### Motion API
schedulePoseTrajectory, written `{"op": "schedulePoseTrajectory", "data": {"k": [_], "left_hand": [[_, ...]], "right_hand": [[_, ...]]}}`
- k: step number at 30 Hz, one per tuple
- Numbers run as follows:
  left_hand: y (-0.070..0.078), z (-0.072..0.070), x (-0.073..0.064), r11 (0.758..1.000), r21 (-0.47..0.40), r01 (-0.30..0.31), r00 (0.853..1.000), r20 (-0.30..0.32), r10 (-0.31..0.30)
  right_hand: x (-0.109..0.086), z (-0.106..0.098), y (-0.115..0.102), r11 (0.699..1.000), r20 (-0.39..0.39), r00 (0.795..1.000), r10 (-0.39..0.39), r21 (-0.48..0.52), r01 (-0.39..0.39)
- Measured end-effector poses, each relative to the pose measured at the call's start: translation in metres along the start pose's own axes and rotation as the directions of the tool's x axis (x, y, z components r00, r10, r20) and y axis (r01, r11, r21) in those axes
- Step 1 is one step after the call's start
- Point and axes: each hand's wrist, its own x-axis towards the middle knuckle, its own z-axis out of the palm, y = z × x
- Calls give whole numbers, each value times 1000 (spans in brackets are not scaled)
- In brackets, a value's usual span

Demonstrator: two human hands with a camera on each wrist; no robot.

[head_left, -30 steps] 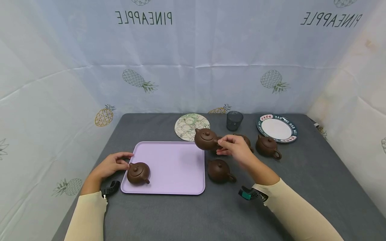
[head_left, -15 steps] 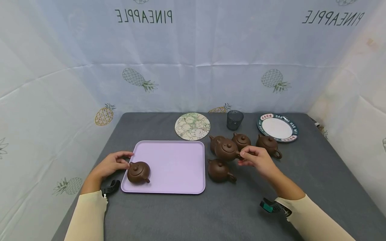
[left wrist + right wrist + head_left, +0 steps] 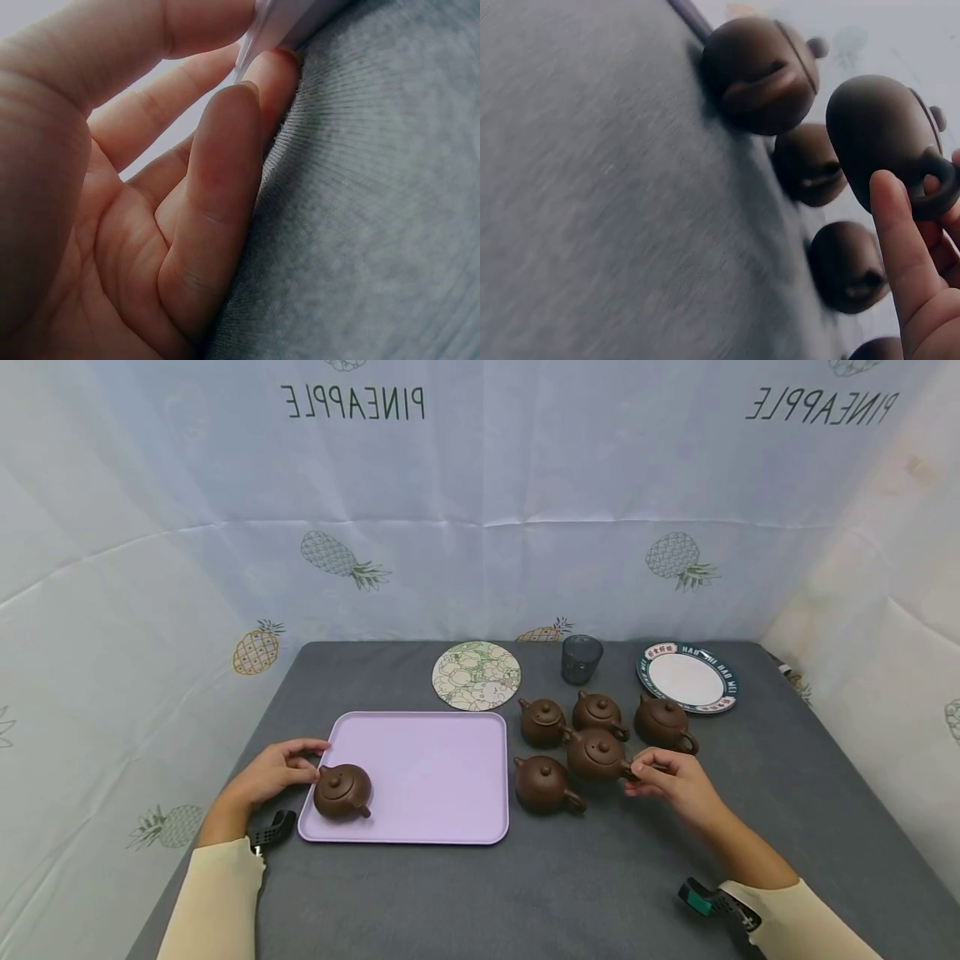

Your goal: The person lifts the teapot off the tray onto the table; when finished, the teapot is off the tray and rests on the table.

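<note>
My right hand [image 3: 672, 783] pinches a brown clay teapot [image 3: 596, 755] by its handle, spout pointing left. In the right wrist view this held teapot [image 3: 885, 142] shows its rounded side and looped handle, with a fingertip against its body. At the left, my left hand [image 3: 273, 772] holds the left rim of a lilac tray [image 3: 427, 781]; the left wrist view has the thumb and fingertips about the tray's edge [image 3: 281, 26]. Another brown teapot [image 3: 342, 792] sits at the tray's left front, close to the left thumb.
Right of the tray stand several more teapots, among them a front one [image 3: 543, 785] and one farther right [image 3: 663, 724]. Behind them are a dark glass cup [image 3: 581, 658], a patterned round mat [image 3: 475, 675] and a rimmed plate [image 3: 686, 678]. Printed cloth hangs behind the table.
My right hand has carried the teapot from beside the tray's back right corner rightward and toward me, now in among the other teapots. The left hand has stayed at the tray's rim.
</note>
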Motion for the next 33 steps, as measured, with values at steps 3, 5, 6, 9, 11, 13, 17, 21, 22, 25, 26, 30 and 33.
{"op": "schedulePoseTrajectory", "data": {"k": [3, 5, 6, 9, 11, 13, 17, 21, 22, 25, 26, 30, 33], "left_hand": [[0, 0, 0, 1000, 2, 4, 1000, 0, -4], [0, 0, 0, 1000, 1, 7, 1000, 0, -7], [0, 0, 0, 1000, 3, 8, 1000, 0, -8], [1, 0, 0, 1000, 9, 10, 1000, -1, -10], [1, 0, 0, 1000, 9, 10, 1000, -2, -10], [1, 0, 0, 1000, 10, 12, 1000, -2, -12], [2, 0, 0, 1000, 14, 17, 1000, -3, -17], [1, 0, 0, 1000, 24, 17, 1000, -4, -17], [1, 0, 0, 1000, 25, 17, 1000, -4, -17], [0, 0, 0, 1000, 18, 14, 1000, -3, -14], [0, 0, 1, 1000, 16, 12, 1000, -3, -12], [0, 0, 1, 1000, 6, 8, 1000, -2, -8], [0, 1, 1, 1000, 0, 7, 1000, 0, -7]], "right_hand": [[-6, -3, 5, 1000, -4, 1000, 17, -3, -17], [-9, -5, 8, 999, 3, 999, 34, -17, -34], [-10, -6, 10, 999, 5, 999, 46, -21, -46], [-13, -8, 15, 997, 18, 997, 79, -27, -78], [-15, -8, 19, 995, 16, 995, 100, -25, -99], [-16, -9, 22, 993, 12, 993, 116, -18, -116], [-20, -11, 27, 992, 6, 992, 129, -13, -129], [-22, -12, 30, 992, 0, 992, 128, -6, -128], [-23, -12, 31, 992, -2, 992, 128, -1, -129], [-23, -12, 32, 993, 5, 993, 121, 9, -121], [-23, -12, 33, 993, 6, 993, 119, 11, -119], [-23, -11, 33, 993, 9, 993, 115, 12, -115], [-23, -10, 33, 993, 4, 993, 119, 11, -119]]}}
